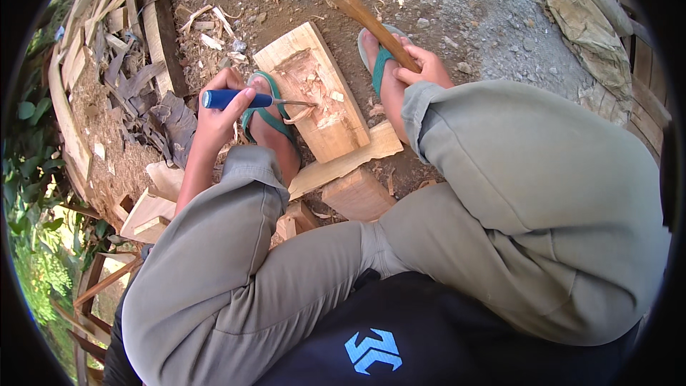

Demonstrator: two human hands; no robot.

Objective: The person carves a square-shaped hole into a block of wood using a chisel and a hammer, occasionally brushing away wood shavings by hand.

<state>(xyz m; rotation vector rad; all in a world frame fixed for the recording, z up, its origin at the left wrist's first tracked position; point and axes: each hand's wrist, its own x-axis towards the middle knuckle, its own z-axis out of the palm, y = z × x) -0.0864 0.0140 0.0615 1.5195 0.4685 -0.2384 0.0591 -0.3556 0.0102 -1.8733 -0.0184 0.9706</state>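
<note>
A: What are the hands doing?
B: Both are gripping. The left hand [220, 111] is closed around the blue handle of a chisel [239, 99], and the right hand [425, 68] is wrapped around the end of a wooden hammer handle.

A: Where does the hammer [375, 32] point?
B: Up and to the left, away from the person, its metal head beyond the far end of the board.

A: And the wooden board [339, 139]?
B: Between the hands, slanted, to the right of the left hand and to the left of the right. The chisel blade reaches over its left edge to the rough hollow; I can't tell whether the tip touches the wood.

A: What's around it?
B: Loose chips lie in the hollow. The near end rests on a flat wood strip [346, 163], with a wooden block [359, 194] just on the near side of that. A foot in a green-strapped sandal stands on either side of the board.

A: Farther out?
B: Shavings on the dirt ground [457, 43], and scrap wood [153, 43] heaped at the left.
</note>
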